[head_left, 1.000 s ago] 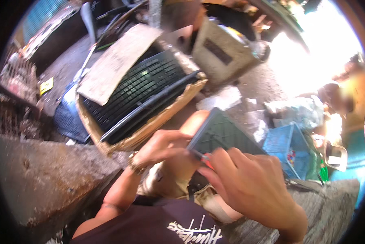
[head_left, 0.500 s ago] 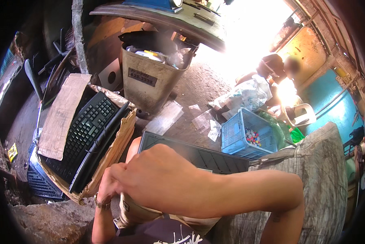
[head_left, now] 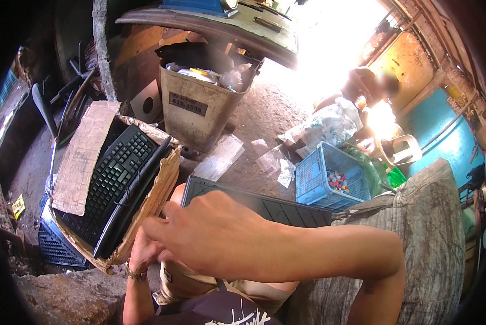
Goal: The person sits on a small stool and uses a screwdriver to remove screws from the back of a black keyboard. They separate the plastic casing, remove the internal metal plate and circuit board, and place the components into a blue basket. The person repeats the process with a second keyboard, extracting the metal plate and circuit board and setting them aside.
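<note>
My right hand (head_left: 210,230) reaches across my body to the left, its fingers curled. The back of the hand hides whatever lies in its grip. Close against it is my left hand (head_left: 145,246), closed too and wearing a metal-banded wristwatch (head_left: 137,273); its fingertips are covered. Behind both hands, a long black plastic panel (head_left: 275,205) with diagonal ribs, which looks like a keyboard's underside, lies across my legs. Its left end passes behind my right hand. Left of my hands, a torn cardboard box (head_left: 159,187) holds several black keyboards (head_left: 118,170) standing on edge.
Ahead stands a dirty beige bin (head_left: 199,116) full of scrap, below a table (head_left: 210,24). A blue plastic crate (head_left: 313,187) with small coloured pieces sits to the right. Beside me is a large grey sack (head_left: 416,227). Another person (head_left: 362,89) is at the far right.
My right hand has turned slightly at the wrist, and its fingers have shifted against my left hand. The panel and the surrounding things stay put; the view moves a little.
</note>
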Tool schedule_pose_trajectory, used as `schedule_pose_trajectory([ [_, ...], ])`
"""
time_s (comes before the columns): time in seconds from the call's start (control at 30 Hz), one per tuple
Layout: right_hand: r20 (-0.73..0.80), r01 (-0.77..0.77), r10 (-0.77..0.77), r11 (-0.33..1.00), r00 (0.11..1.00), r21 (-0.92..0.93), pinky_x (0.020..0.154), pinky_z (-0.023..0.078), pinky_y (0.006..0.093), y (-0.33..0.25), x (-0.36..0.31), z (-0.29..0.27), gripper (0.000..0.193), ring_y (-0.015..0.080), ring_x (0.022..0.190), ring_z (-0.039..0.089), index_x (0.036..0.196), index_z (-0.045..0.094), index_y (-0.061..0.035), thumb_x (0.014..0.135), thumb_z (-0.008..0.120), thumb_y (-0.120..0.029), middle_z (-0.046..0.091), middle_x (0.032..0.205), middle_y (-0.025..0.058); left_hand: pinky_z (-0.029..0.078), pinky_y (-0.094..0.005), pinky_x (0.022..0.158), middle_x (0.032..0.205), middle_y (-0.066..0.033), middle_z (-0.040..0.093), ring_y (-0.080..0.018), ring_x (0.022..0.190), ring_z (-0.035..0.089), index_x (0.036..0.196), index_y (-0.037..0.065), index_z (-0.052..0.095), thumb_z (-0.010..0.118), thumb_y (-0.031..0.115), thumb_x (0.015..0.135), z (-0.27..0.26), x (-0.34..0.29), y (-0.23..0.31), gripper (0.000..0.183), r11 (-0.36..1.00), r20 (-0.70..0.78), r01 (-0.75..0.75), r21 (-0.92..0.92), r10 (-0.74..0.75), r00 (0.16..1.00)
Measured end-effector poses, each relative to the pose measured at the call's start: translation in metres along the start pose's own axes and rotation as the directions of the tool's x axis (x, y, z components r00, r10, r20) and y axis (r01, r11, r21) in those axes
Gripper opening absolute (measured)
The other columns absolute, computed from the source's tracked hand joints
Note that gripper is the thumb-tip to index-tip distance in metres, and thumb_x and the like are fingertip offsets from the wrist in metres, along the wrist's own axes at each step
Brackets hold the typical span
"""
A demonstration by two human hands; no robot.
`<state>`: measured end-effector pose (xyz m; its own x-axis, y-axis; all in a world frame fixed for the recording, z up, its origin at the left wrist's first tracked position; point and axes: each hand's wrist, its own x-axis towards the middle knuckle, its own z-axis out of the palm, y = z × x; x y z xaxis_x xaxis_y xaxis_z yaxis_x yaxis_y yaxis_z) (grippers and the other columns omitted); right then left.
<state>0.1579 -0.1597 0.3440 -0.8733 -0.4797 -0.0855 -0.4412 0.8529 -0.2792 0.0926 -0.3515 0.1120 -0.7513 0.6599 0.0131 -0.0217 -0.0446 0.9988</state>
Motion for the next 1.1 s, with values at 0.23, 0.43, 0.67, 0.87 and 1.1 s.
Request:
schedule_pose_trajectory([
  [0.23,-0.213,0.161,-0.157,0.987,0.964,0.000,0.053,0.054,0.0417,-0.001,-0.002,0.012,0.025,0.0330,0.067,0.072,0.108,0.059,-0.0032,0.091,0.065,-0.021,0.065,0.085,0.0149,0.052,-0.0398,0.090,0.117,-0.0129,0.065,-0.0321,0.105,0.064,0.113,-0.001,0.069,0.074,0.010,0.083,0.017,-0.007,0.045,0.032,0.792,0.080,-0.379,0.478,0.390,0.917],
  [0.43,-0.124,0.089,-0.096,0.995,0.988,-0.054,0.053,0.055,0.0390,-0.011,0.000,0.012,0.027,0.0298,0.064,0.071,0.107,0.059,-0.0007,0.091,0.063,-0.023,0.065,0.081,0.0117,0.052,-0.0394,0.085,0.105,-0.0118,0.069,-0.0303,0.096,0.065,0.103,0.000,0.068,0.075,0.014,0.083,0.020,-0.004,0.026,0.025,0.990,-0.083,-0.130,0.048,0.133,0.988],
  [0.67,-0.236,0.188,-0.246,0.952,0.940,-0.243,0.053,0.054,0.0328,-0.020,-0.010,0.006,0.025,0.0216,0.062,0.068,0.109,0.061,0.0010,0.093,0.060,-0.018,0.062,0.084,0.0106,0.052,-0.0402,0.083,0.100,-0.0111,0.071,-0.0305,0.092,0.065,0.100,0.002,0.070,0.077,0.018,0.082,0.018,0.003,0.028,0.026,0.795,0.057,-0.454,0.403,0.473,0.879],
  [0.87,-0.004,0.059,-0.062,0.968,0.998,-0.244,0.057,0.056,0.0312,-0.032,-0.007,-0.002,0.027,0.0220,0.085,0.069,0.112,0.062,0.0005,0.092,0.060,-0.018,0.060,0.100,0.0160,0.052,-0.0415,0.084,0.103,-0.0113,0.071,-0.0318,0.094,0.065,0.104,0.002,0.070,0.079,0.021,0.082,0.021,0.004,0.032,0.031,0.843,-0.002,-0.389,0.372,0.420,0.908],
  [1.1,-0.334,0.093,-0.131,0.988,0.934,-0.127,0.058,0.058,0.0396,-0.017,-0.016,0.000,0.027,0.0301,0.083,0.072,0.117,0.059,-0.0016,0.095,0.059,-0.017,0.066,0.095,0.0140,0.052,-0.0429,0.086,0.106,-0.0115,0.072,-0.0332,0.096,0.065,0.109,0.003,0.071,0.082,0.024,0.081,0.025,0.010,0.037,0.037,0.805,-0.013,-0.403,0.435,0.452,0.892],
])
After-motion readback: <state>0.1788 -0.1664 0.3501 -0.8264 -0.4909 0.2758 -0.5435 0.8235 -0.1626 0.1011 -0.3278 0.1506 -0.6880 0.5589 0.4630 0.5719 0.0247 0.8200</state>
